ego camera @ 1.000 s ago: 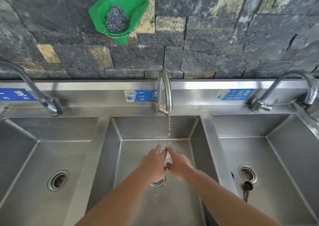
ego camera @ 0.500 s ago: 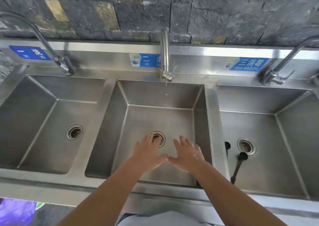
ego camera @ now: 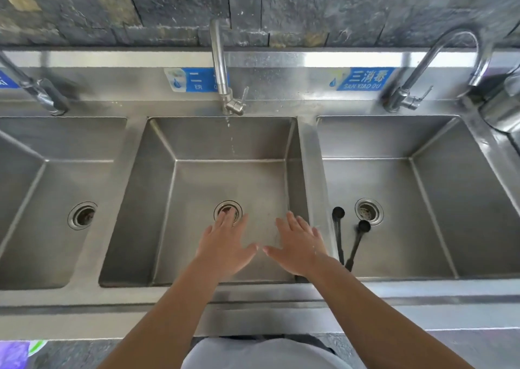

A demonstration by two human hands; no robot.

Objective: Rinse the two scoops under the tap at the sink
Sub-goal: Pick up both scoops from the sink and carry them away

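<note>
Black, the 2 scoops [ego camera: 347,235] lie untouched in the basin at right of centre, beside its drain. My left hand [ego camera: 225,246] and right hand [ego camera: 299,246] hover empty, fingers spread, below the dribbling middle tap [ego camera: 225,87]. Next, I judge: reach right, grasp both handles.

Hands, left [ego camera: 225,246] and right [ego camera: 298,246], now apart and spread flat, off the tap's [ego camera: 222,70] trickle.

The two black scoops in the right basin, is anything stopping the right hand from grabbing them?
Only the steel divider wall stands between. The right hand hovers open over the middle basin, and both black scoops lie just past that wall in the right basin, uncovered. Lifting over it should do.
</note>
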